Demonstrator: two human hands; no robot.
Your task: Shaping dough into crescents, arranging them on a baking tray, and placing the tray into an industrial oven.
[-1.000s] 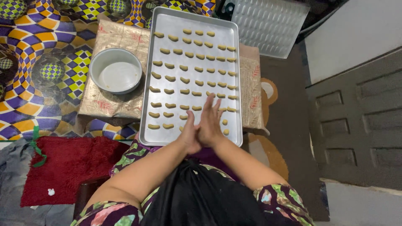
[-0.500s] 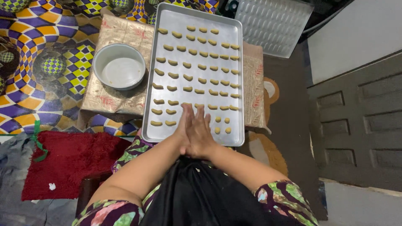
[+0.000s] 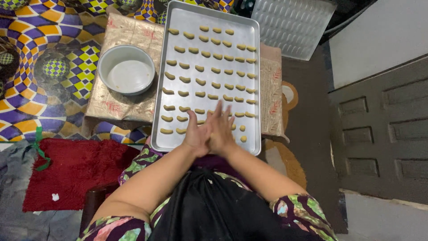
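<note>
A person's left hand (image 3: 197,134) and right hand (image 3: 221,129) are pressed palm to palm, fingers straight, over the near end of a metal baking tray (image 3: 178,129) lined with rows of small dough pieces (image 3: 200,81). An empty round pan (image 3: 126,70) sits beside it.

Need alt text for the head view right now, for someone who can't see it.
Seen from above, a person's left hand and right hand press palm to palm over the near end of a metal tray lined with rows of small curved dough pieces. The tray lies on a low gold-covered table beside an empty round pan.
</note>
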